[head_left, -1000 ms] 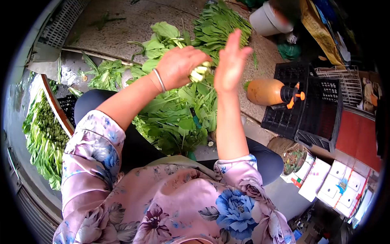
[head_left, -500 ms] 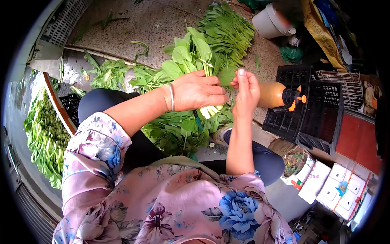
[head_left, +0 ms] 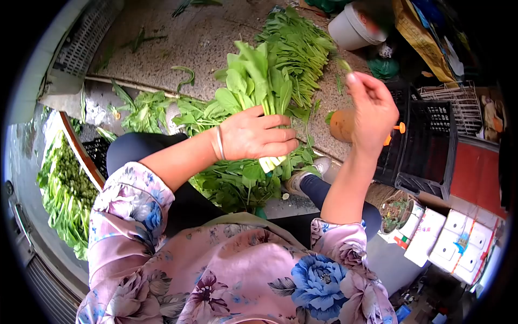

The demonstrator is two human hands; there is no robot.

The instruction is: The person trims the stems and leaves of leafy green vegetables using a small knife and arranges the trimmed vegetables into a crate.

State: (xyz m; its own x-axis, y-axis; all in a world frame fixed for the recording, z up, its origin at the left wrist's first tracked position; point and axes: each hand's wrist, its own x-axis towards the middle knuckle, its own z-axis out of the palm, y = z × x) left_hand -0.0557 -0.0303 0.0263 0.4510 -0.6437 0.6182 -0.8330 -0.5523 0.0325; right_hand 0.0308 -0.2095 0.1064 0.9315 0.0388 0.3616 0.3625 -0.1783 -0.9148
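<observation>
My left hand, with a bangle at the wrist, is wrapped round a bunch of leafy greens. The leaves point away from me, and the pale cut stem ends stick out below my fingers. To the right, my raised right hand has its fingers pinched together. A small blurred leaf shows at its thumb tip. Beneath the left hand lies a heap of loose greens. Beyond the bunch, a neat pile of trimmed greens rests on the ground.
An orange-topped spray bottle stands partly behind my right forearm. Black crates are at the right, and a white bucket is at the back. More stacked greens lie at the left. White boxes sit lower right.
My right hand has moved away from the bunch, up and to the right, with a small leaf at its fingertips. The left hand keeps its hold, and the bunch has shifted slightly.
</observation>
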